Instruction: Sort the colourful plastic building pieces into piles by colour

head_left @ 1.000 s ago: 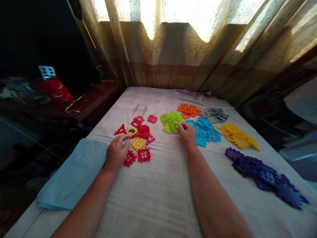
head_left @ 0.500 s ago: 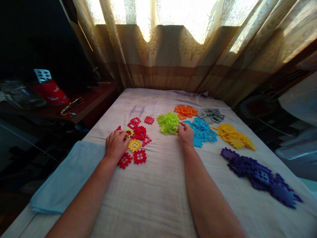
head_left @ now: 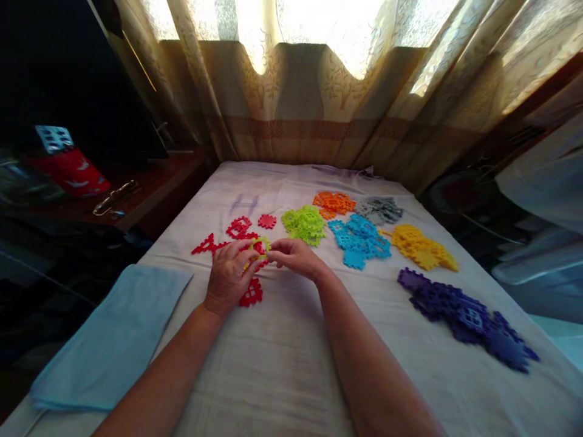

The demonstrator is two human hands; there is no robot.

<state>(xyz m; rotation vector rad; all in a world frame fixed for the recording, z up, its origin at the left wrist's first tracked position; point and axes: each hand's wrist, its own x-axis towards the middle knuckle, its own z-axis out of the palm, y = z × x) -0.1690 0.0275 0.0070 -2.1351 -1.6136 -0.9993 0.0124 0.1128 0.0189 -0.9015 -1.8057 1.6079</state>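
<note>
My left hand (head_left: 230,273) and my right hand (head_left: 295,256) meet over the red pile of plastic tiles (head_left: 241,230) on the bed. Between their fingertips sits a small lime-green ring tile (head_left: 261,247), pinched from both sides. A red square tile (head_left: 251,293) lies just below my left hand. A yellow tile shows partly under my left fingers. The lime-green pile (head_left: 304,223) lies to the right of my hands.
Sorted piles lie on the bed sheet (head_left: 282,358): orange (head_left: 334,203), grey (head_left: 379,210), blue (head_left: 359,238), yellow (head_left: 421,247), purple (head_left: 464,315). A light-blue cloth (head_left: 113,340) covers the left edge. A dark side table (head_left: 150,182) stands left, curtains behind.
My right hand left the lime-green pile and came left to meet my left hand. The green ring tile rose from the red pile into both hands' fingertips. The camera turned slightly right.
</note>
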